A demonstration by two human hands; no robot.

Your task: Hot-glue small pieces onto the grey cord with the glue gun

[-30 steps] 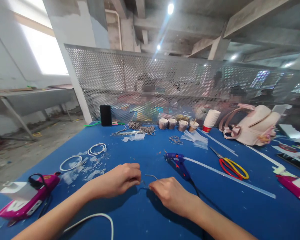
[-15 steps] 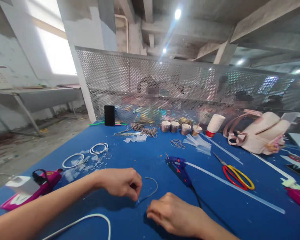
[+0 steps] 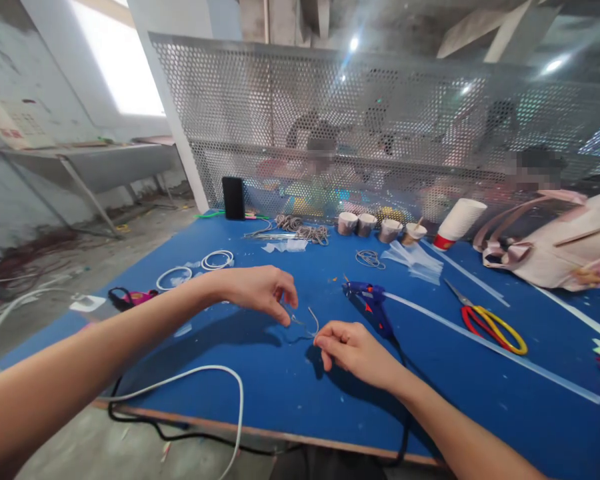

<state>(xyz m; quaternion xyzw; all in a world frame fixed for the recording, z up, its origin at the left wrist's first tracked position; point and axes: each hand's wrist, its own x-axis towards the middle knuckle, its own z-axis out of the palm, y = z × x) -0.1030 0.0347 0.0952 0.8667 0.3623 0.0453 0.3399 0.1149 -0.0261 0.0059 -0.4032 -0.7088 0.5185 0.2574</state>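
Observation:
A short grey cord [image 3: 312, 323] is bent in a curve between my hands, above the blue tabletop. My right hand [image 3: 353, 350] pinches it near the bend, thumb against forefinger. At its other end is my left hand [image 3: 265, 292], fingers curled, with the cord's end at the thumb and forefinger tips. One end of the cord points up between the hands. A blue glue gun [image 3: 370, 297] lies just beyond my right hand, a long translucent glue stick [image 3: 480, 340] running out of its back.
Red-and-yellow scissors [image 3: 490, 323] lie at the right. White rings [image 3: 217, 260] sit at the left. Along the back stand small cups [image 3: 347, 223], stacked paper cups [image 3: 460, 223], bundled cords [image 3: 313, 233] and a black phone [image 3: 233, 199]. A white cable [image 3: 240, 387] crosses the near edge.
Both hands have moved closer together and raised the cord, which my right hand now grips. The camera has tilted down, bringing the table's near edge into view.

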